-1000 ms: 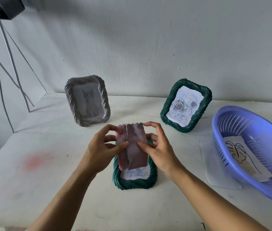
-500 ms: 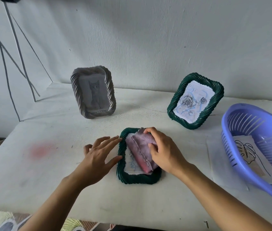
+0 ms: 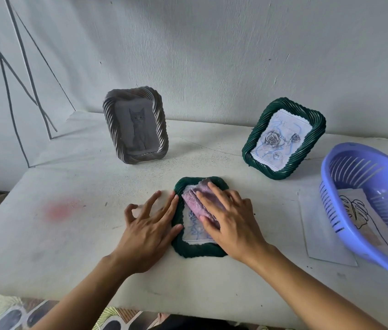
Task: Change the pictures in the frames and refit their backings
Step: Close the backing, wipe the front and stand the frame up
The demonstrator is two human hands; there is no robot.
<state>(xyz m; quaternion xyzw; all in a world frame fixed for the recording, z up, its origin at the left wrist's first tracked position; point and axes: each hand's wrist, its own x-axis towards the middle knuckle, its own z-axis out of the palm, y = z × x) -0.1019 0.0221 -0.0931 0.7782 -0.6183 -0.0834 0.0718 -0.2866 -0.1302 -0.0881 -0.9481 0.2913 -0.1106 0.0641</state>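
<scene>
Cloth has come down: a second ago both hands held the pink cloth (image 3: 194, 195) up over the flat green frame (image 3: 197, 251). Now the right hand (image 3: 232, 225) lies on it, fingers straight, pressing it onto the frame's middle. Left hand (image 3: 151, 231) has let go, fingers spread, holding nothing, tips against the frame's left rim, likely bracing it so it won't slide under the wipe. Frame lies flat on the table (image 3: 69, 246) near the front edge, blue-lined picture (image 3: 194, 231) showing inside; front or open back, can't tell. Looks like a wiping step.

To the right, the purple basket (image 3: 383, 172) holds a leaf drawing (image 3: 364, 217), probably the spare pile, with a loose sheet (image 3: 319, 239) partly under it. Farthest back, the grey frame (image 3: 135, 125) with a cat and the standing green frame (image 3: 283, 139) with a rose, both propped upright by the wall, well apart from the work.
</scene>
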